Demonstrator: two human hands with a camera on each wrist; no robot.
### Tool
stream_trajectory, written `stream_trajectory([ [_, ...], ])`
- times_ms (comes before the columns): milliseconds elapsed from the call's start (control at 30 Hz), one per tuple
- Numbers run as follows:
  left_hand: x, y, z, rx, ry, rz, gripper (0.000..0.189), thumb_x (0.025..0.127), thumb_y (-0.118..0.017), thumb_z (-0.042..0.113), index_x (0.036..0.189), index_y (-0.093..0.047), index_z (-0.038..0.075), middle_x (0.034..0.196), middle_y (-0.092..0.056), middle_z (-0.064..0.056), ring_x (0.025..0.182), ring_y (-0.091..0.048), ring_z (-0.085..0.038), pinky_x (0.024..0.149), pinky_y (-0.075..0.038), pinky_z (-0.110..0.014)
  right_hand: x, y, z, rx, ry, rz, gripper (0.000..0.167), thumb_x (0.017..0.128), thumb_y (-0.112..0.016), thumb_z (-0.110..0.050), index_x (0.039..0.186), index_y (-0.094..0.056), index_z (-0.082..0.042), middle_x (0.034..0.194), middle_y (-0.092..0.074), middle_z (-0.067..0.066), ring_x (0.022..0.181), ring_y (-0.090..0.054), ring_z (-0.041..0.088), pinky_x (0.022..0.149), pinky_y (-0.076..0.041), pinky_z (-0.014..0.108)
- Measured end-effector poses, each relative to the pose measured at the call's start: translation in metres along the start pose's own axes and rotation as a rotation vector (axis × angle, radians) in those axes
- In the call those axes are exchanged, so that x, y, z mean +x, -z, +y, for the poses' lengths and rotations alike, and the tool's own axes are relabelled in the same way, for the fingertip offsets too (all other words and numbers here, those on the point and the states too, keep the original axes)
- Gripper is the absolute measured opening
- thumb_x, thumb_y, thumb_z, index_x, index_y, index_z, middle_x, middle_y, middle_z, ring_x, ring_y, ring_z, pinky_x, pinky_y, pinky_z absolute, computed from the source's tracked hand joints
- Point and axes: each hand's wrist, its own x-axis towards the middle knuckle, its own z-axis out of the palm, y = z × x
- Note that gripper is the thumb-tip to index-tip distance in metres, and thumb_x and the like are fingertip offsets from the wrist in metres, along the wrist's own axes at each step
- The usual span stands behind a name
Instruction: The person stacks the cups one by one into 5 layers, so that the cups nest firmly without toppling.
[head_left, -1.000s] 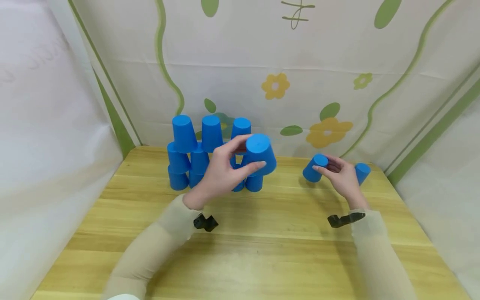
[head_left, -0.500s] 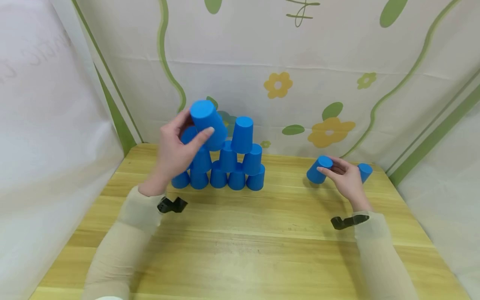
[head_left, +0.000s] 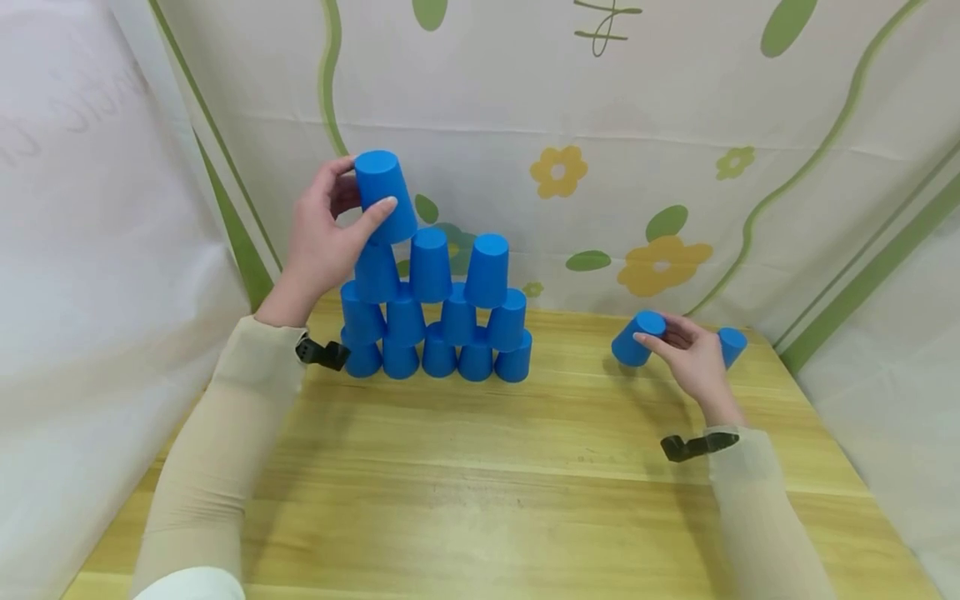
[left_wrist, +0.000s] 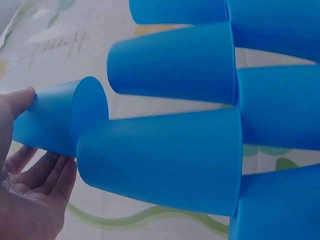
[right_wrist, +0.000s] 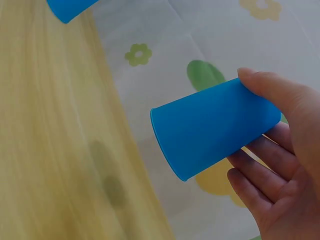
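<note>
My left hand (head_left: 321, 233) pinches an upside-down blue cup (head_left: 386, 196) between thumb and fingers, at the top left of a cup pyramid. The held cup leans slightly, its rim close over the left cup (head_left: 377, 275) of the pyramid's top row; whether they touch I cannot tell. In the left wrist view, the held cup (left_wrist: 47, 117) shows part of its inside beside that cup's base (left_wrist: 160, 160). On the right, my right hand (head_left: 693, 367) grips another blue cup (head_left: 637, 340), tilted; the right wrist view shows that cup (right_wrist: 215, 130) held off the wooden table.
The pyramid has three rows of inverted blue cups, with several in the bottom row (head_left: 438, 354). Another blue cup (head_left: 731, 346) stands just right of my right hand. A patterned cloth (head_left: 465, 100) rises behind the wooden table (head_left: 480, 483).
My left hand has carried its cup from in front of the pyramid's right side leftward and up, over the top row's left cup. The right hand stays almost still with its cup.
</note>
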Motion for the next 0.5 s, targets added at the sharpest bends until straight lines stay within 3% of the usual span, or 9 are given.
stream_trajectory([
  [233,0.002,-0.001,-0.002,0.025,0.022,-0.041,0.058,0.097,-0.074,0.027,0.147,-0.051,0.012,0.134,-0.063,-0.007,0.12,-0.061,-0.023,0.104,-0.049,-0.041,0.006,0.002,-0.033,0.115,0.092,0.051,0.06,0.091,-0.079,-0.034,0.142,-0.06,-0.011,0.13,-0.066,0.007,0.113,-0.063,0.011,0.089,-0.052,0.018],
  [367,0.001,-0.003,-0.005,0.012,0.038,-0.047,0.059,0.097,-0.074,0.027,0.148,-0.051,0.012,0.133,-0.063,-0.008,0.119,-0.061,-0.024,0.103,-0.049,-0.041,0.011,0.003,-0.065,0.248,0.162,0.095,0.052,0.09,-0.081,-0.023,0.139,-0.064,-0.012,0.124,-0.069,0.001,0.111,-0.065,0.012,0.089,-0.052,0.018],
  [500,0.001,-0.004,-0.006,0.004,0.063,-0.05,0.058,0.097,-0.073,0.028,0.148,-0.051,0.012,0.133,-0.064,-0.008,0.118,-0.062,-0.024,0.103,-0.049,-0.041,0.016,0.003,-0.106,0.373,0.24,0.12,0.048,0.088,-0.083,-0.016,0.134,-0.068,-0.011,0.122,-0.07,0.004,0.11,-0.065,0.017,0.089,-0.052,0.019],
])
